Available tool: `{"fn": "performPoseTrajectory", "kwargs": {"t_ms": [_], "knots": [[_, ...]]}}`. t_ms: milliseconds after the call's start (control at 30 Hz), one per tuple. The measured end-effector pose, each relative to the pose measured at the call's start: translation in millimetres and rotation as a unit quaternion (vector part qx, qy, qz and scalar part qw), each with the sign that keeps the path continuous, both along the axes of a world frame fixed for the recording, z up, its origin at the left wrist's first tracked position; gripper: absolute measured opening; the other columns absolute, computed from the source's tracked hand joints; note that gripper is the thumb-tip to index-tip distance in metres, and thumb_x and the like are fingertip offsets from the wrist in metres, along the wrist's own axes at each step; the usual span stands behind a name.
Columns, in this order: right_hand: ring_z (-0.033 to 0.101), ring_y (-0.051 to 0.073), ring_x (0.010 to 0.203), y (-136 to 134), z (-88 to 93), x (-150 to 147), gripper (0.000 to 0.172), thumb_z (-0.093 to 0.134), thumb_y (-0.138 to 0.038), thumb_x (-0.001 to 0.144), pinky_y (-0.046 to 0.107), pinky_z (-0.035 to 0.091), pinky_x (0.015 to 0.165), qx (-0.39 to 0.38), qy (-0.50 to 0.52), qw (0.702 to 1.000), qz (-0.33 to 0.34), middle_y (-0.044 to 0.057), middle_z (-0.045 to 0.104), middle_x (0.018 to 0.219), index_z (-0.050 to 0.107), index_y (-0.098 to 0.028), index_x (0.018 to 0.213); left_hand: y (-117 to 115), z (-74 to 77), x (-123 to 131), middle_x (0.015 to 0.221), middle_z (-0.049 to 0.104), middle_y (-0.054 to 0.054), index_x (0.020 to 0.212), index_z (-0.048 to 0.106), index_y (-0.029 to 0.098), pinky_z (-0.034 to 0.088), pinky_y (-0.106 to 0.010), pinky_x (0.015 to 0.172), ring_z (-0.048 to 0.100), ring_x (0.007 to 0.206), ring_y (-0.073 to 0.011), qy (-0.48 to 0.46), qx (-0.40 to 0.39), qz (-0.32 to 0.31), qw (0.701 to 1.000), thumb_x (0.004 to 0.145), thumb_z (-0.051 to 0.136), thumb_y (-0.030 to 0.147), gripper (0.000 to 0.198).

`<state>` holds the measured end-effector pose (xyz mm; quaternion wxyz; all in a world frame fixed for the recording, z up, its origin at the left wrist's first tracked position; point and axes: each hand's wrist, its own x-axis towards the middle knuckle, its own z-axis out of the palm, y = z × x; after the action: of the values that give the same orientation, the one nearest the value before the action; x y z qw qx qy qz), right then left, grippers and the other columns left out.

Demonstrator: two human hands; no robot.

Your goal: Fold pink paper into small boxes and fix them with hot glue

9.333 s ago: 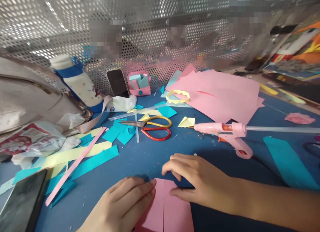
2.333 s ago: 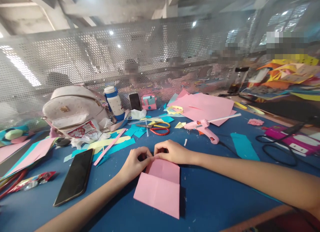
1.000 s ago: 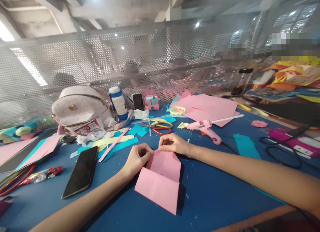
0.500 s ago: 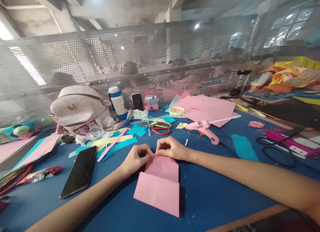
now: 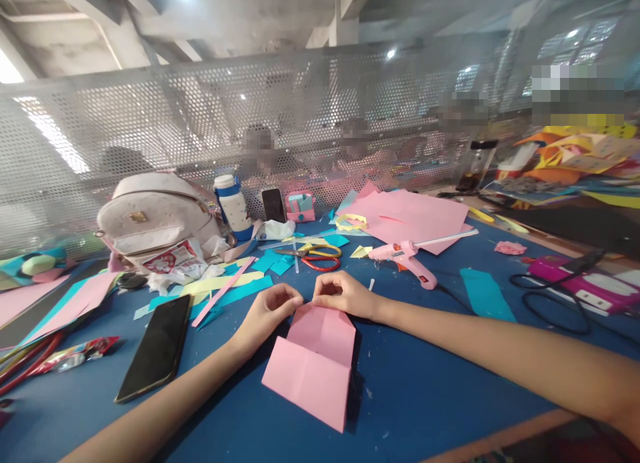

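A folded sheet of pink paper (image 5: 306, 378) lies in front of me, with a crease across its middle and its far corners folded in. My right hand (image 5: 347, 295) pinches the far edge of this paper between thumb and fingers. At the far left corner, my left hand (image 5: 270, 316) has thumb and forefinger closed together on the paper's edge. Beyond my hands are scissors (image 5: 320, 255) with red and yellow handles and a pink hot glue gun (image 5: 407, 260) with a glue stick in it.
A black phone (image 5: 156, 346) lies left of my forearm. Behind it are paper scraps (image 5: 233, 293), a white backpack (image 5: 155, 213) and a bottle (image 5: 233, 206). Large pink sheets (image 5: 420, 213) lie at the back. A magenta power strip (image 5: 583, 283) with a black cable is at right.
The near part of the pink paper has swung slightly left. My left fingertips have shifted a little left along its far edge, while my right hand keeps its pinch.
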<state>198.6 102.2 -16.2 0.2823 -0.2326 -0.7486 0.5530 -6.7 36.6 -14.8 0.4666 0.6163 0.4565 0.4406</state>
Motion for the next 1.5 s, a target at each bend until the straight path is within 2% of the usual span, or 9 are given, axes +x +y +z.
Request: {"fn": "performPoseTrajectory", "kwargs": {"t_ms": [167, 400, 600, 833, 1000, 1167, 1400, 1500], "knots": [[0.051, 0.011, 0.060, -1, -1.5, -3, 0.028, 0.070, -0.040, 0.077, 0.023, 0.038, 0.056, 0.028, -0.012, 1.000, 0.001, 0.000, 0.058, 0.066, 0.059, -0.014, 0.074, 4, 3.8, 5, 0.057, 0.057, 0.002, 0.065, 0.060, 0.013, 0.035, -0.020, 0.050, 0.049, 0.051, -0.0089, 0.061, -0.028, -0.047, 0.997, 0.076, 0.072, 0.038, 0.030], [0.049, 0.011, 0.060, -2, -2.4, -6, 0.017, 0.069, -0.029, 0.076, 0.023, 0.034, 0.055, 0.060, -0.029, 0.998, 0.011, -0.002, 0.058, 0.064, 0.060, -0.014, 0.072, 3, 2.0, 10, 0.050, 0.053, 0.003, 0.059, 0.060, 0.013, 0.026, -0.019, 0.044, 0.042, 0.046, -0.0065, 0.103, -0.029, -0.029, 0.994, 0.068, 0.078, 0.032, 0.028], [0.049, 0.011, 0.061, -2, 0.7, -6, 0.025, 0.067, -0.036, 0.078, 0.023, 0.036, 0.057, 0.040, -0.004, 0.999, -0.005, -0.002, 0.054, 0.066, 0.054, -0.015, 0.072, 5, 5.9, 6, 0.052, 0.053, 0.003, 0.068, 0.062, 0.013, 0.028, -0.020, 0.042, 0.041, 0.042, -0.0067, 0.067, -0.057, -0.039, 0.995, 0.076, 0.071, 0.044, 0.033], [0.047, 0.011, 0.061, -1, 2.6, -4, 0.030, 0.072, -0.040, 0.075, 0.023, 0.036, 0.057, 0.033, 0.008, 0.999, -0.018, -0.003, 0.053, 0.066, 0.054, -0.015, 0.071, 8, 12.3, 0, 0.054, 0.056, 0.001, 0.062, 0.061, 0.013, 0.033, -0.020, 0.048, 0.047, 0.050, -0.0084, 0.042, -0.062, -0.040, 0.996, 0.074, 0.072, 0.041, 0.033], [0.052, 0.012, 0.064, -2, -0.3, -6, 0.024, 0.068, -0.037, 0.079, 0.024, 0.039, 0.061, 0.032, -0.002, 1.000, -0.001, -0.001, 0.058, 0.069, 0.059, -0.015, 0.076, 6, 11.9, 2, 0.058, 0.060, -0.001, 0.064, 0.065, 0.013, 0.038, -0.022, 0.053, 0.051, 0.053, -0.0105, 0.043, -0.055, -0.045, 0.997, 0.075, 0.070, 0.037, 0.027], [0.053, 0.013, 0.064, -1, -3.1, -8, 0.023, 0.071, -0.035, 0.075, 0.024, 0.039, 0.061, 0.028, -0.012, 1.000, 0.006, -0.001, 0.060, 0.068, 0.061, -0.015, 0.074, 7, 9.7, 6, 0.056, 0.059, 0.000, 0.060, 0.063, 0.013, 0.036, -0.021, 0.052, 0.051, 0.052, -0.0101, 0.044, -0.046, -0.049, 0.997, 0.072, 0.072, 0.029, 0.022], [0.052, 0.012, 0.068, 6, 3.2, -1, 0.034, 0.077, -0.043, 0.070, 0.024, 0.040, 0.065, -0.002, 0.012, 0.998, -0.059, -0.001, 0.057, 0.071, 0.058, -0.015, 0.070, 4, 5.2, 0, 0.052, 0.055, 0.003, 0.061, 0.060, 0.013, 0.031, -0.020, 0.047, 0.045, 0.046, -0.0076, -0.024, -0.049, 0.017, 0.998, 0.073, 0.072, 0.038, 0.030], [0.052, 0.012, 0.067, 8, 3.8, 2, 0.039, 0.067, -0.053, 0.078, 0.023, 0.042, 0.062, -0.034, 0.031, 0.996, -0.077, -0.001, 0.055, 0.072, 0.057, -0.015, 0.077, 4, -1.3, -3, 0.053, 0.053, 0.004, 0.065, 0.058, 0.015, 0.031, -0.020, 0.046, 0.043, 0.045, -0.0070, -0.058, -0.030, 0.073, 0.995, 0.074, 0.072, 0.041, 0.031]]}}
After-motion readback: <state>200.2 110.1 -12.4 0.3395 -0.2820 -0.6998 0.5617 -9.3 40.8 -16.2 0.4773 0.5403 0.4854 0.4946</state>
